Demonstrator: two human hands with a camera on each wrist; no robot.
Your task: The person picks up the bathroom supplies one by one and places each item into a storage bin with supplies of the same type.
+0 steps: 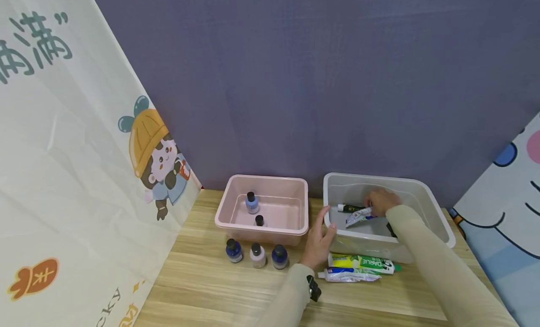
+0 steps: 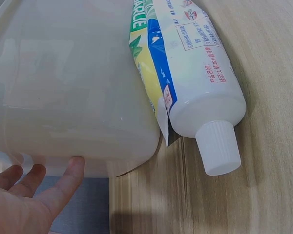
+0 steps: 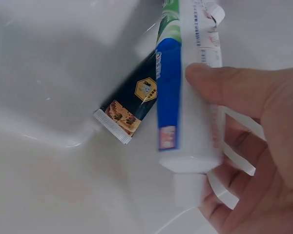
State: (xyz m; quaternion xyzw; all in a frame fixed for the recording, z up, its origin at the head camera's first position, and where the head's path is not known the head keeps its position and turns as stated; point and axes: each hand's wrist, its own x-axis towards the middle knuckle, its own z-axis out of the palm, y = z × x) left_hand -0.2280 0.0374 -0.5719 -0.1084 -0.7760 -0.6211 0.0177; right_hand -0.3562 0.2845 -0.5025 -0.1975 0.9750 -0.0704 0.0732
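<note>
Inside the whitish-grey bin point(image 1: 381, 247), my right hand point(image 1: 381, 201) pinches a white and blue toothpaste tube point(image 3: 193, 117), thumb across its side and cap downward in the right wrist view. Beneath it lies a black toothpaste tube point(image 3: 129, 105) with a honeycomb picture. My left hand point(image 1: 318, 242) rests at the bin's front left corner, its fairly straight fingers point(image 2: 68, 183) touching the wall. Just in front of the bin, a green and yellow Darlie tube point(image 1: 363, 263) and a white and blue toothpaste tube point(image 1: 350, 275) lie side by side on the wooden table point(image 1: 202, 289).
Left of the bin stands a pink bin point(image 1: 261, 231) with a light blue bottle point(image 1: 251, 204) and another black-capped bottle point(image 1: 259, 220) inside. Before it stand two dark blue bottles point(image 1: 234, 251) and a pale pink bottle point(image 1: 258, 256). A grey-blue wall point(image 1: 295, 83) rises behind.
</note>
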